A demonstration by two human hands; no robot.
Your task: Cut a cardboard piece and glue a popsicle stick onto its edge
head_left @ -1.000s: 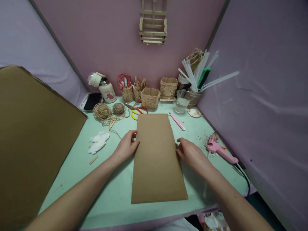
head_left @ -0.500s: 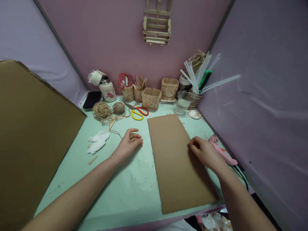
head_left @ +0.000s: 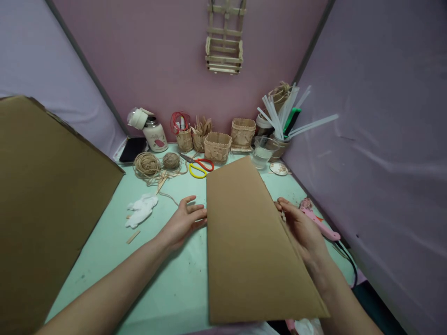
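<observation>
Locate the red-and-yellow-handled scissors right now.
In the head view, the scissors lie left of centre, between the smaller twine ball and the far left corner of the cardboard sheet.

Glue gun [head_left: 321, 224]: pink, lying just right of the right hand [head_left: 303, 228], its black cord [head_left: 346, 252] trailing nearer the person.
Scissors [head_left: 196, 161]: red and yellow handles, ahead of the left hand [head_left: 185, 221].
Twine balls [head_left: 146, 164]: two, one looser, one tighter, ahead of the left hand and to its left.
White scrap [head_left: 142, 209]: soft-looking, left of the left hand; a wooden strip [head_left: 133, 237] lies nearer.
Flask [head_left: 155, 136]: lid tipped back, beyond the twine.
Small baskets [head_left: 217, 148]: tan, far ahead between the hands.
Clear cup [head_left: 261, 154]: holds liquid, well beyond the right hand.
Glue sticks [head_left: 314, 124]: translucent, standing in a pot [head_left: 279, 150] beside the cup.
Wooden rack [head_left: 224, 60]: high on the pink wall [head_left: 139, 51], ahead between the hands.
</observation>
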